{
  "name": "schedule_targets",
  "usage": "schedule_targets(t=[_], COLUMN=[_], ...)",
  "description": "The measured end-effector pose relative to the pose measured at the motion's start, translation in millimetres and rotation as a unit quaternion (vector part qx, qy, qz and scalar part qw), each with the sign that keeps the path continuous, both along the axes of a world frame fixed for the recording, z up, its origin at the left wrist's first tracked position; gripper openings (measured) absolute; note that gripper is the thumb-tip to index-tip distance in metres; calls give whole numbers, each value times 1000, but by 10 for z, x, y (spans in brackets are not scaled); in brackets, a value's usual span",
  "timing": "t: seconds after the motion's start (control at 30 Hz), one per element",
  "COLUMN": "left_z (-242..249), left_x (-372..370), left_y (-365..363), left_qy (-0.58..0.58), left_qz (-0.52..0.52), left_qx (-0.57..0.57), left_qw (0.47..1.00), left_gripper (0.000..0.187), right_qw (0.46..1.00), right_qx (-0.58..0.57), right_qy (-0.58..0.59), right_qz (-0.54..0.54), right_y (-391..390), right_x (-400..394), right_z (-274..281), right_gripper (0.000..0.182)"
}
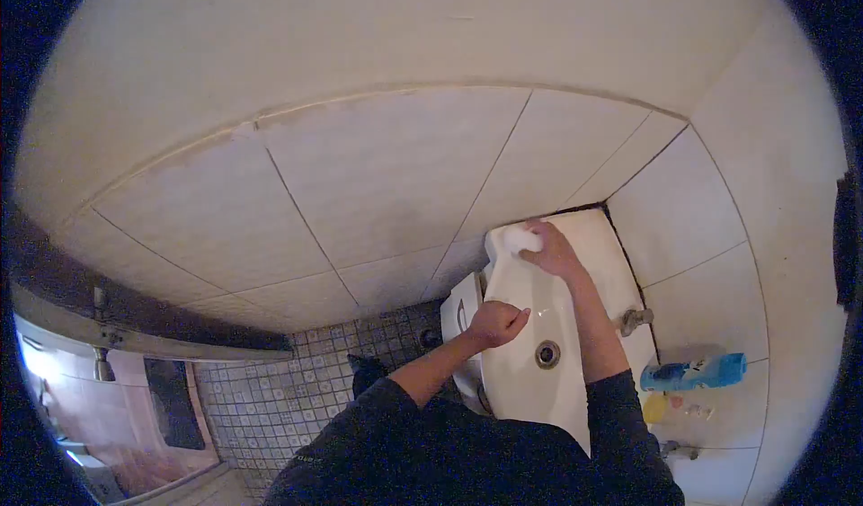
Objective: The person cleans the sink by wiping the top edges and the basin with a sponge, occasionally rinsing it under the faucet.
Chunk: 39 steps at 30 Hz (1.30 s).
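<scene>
A white washbasin [517, 394] with a round metal drain [547, 354] lies in front of me. At its far left corner, my right hand [556, 253] is closed around a small white piece [521, 239], pressed against the basin's surface; it looks like a sponge or wad, but its kind I cannot tell. My left hand [498, 324] is curled into a fist over the basin's left rim, and its palm side is hidden. The tap [636, 319] stands on the right, beyond my right forearm.
On the right ledge are a blue pack or bottle [694, 373] and a yellow item [654, 407]. Another metal tap [680, 451] sits lower on the right wall. White tiled walls [387, 182] close in behind the basin. A mirror [135, 398] is at lower left, near the patterned floor [261, 398].
</scene>
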<state>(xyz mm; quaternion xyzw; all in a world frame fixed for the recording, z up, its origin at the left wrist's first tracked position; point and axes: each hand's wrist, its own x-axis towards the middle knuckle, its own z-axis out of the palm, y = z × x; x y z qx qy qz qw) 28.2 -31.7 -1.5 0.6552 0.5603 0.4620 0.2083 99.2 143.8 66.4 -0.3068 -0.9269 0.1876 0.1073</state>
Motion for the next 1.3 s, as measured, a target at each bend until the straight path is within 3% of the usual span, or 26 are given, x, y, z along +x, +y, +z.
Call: schedule_targets(t=[0.03,0.1,0.2,0.3,0.43,0.5,0.73,0.8,0.83,0.93,1.03,1.1,1.2,1.3], left_z=[7,5,27,12,-12,-29,0,33,55,-47,-98,-50,3,20], left_x=[-13,-22,-13,-31,-9,-25,-22,-35,-23,-10,-11,1,-9,-18], left_y=[1,16,-7,18,-2,19,6,4,-18,10,28,-1,-33,-9], left_qy=[4,8,5,-3,10,24,46,36,24,30,34,39,38,19], left_qz=[5,6,1,3,3,2,-9,-8,-8,-18,-13,-13,-8,-7], left_qx=[-11,-2,-7,-5,9,7,-27,-16,-8,-17,16,-13,-30,-25], left_qw=[1000,1000,1000,1000,1000,1000,999,999,1000,999,999,999,999,999], left_gripper=[50,49,48,47,46,46,46,45,45,44,43,43,43,43], right_qw=[1000,992,986,988,988,990,986,992,992,985,995,996,978,992], right_qx=[0,116,127,104,99,76,137,86,84,108,85,58,58,37], right_qy=[1,-31,-71,-116,-100,-114,-87,-92,-94,-29,-13,-21,78,1], right_qz=[-1,-46,-84,-18,-62,11,-46,15,13,-129,-46,-61,-183,-116], right_y=[-20,-80,-162,-378,-284,-373,-348,-413,-402,-354,-707,-681,-555,-771], right_x=[-11,-41,-85,-104,-82,-106,-99,-56,-10,51,115,174,155,148], right_z=[-6,-5,96,264,251,227,129,140,122,-52,-246,-314,-350,-426], right_gripper=[55,51,50,50,52,52,52,54,54,56,55,56,59,58])
